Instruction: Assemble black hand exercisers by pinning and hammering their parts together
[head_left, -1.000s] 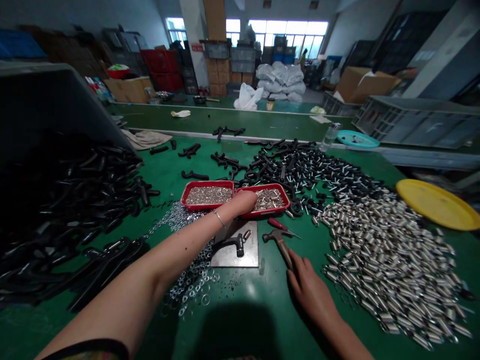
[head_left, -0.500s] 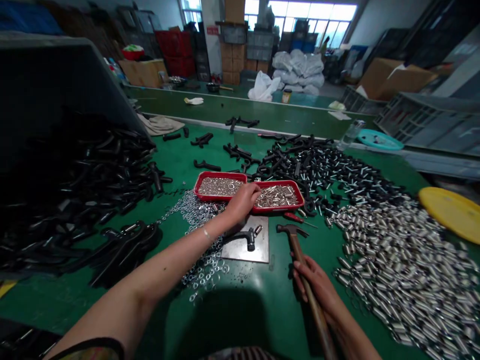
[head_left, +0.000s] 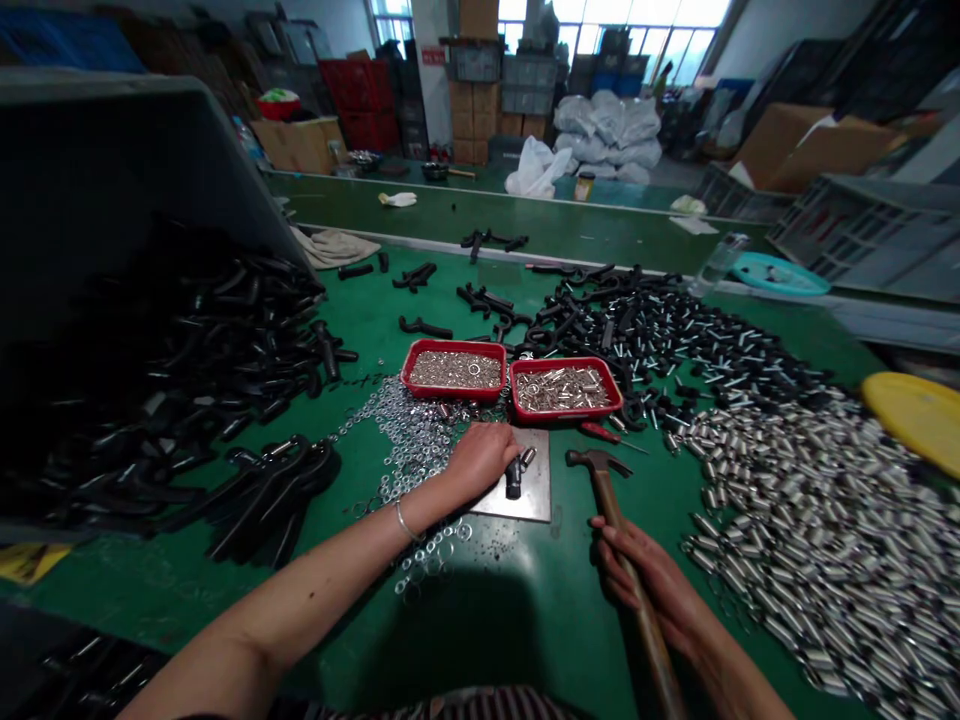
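Observation:
My left hand [head_left: 486,458] is closed in a pinch over the square metal plate [head_left: 536,505], at the black plastic part [head_left: 513,482] lying there. Whatever its fingertips hold is hidden or too small to name. The hand covers most of that part; only its head end shows. Beside it on the plate rests a small silver cylinder [head_left: 529,456]. In my right hand [head_left: 649,575] is the wooden handle of a claw hammer [head_left: 611,500], its head low over the green table just right of the plate.
Behind the plate stand two red trays, one of tiny metal pieces [head_left: 455,395] and one of metal pins [head_left: 566,414]. Loose washers [head_left: 420,440] spread to the left. Black handles [head_left: 247,300] heap at left, silver cylinders [head_left: 795,510] at right. A red screwdriver [head_left: 602,432] lies near the hammer.
My left hand has moved from the pin tray down towards me onto the black part on the plate. My right hand keeps the hammer in about the same place. The view has shifted slightly.

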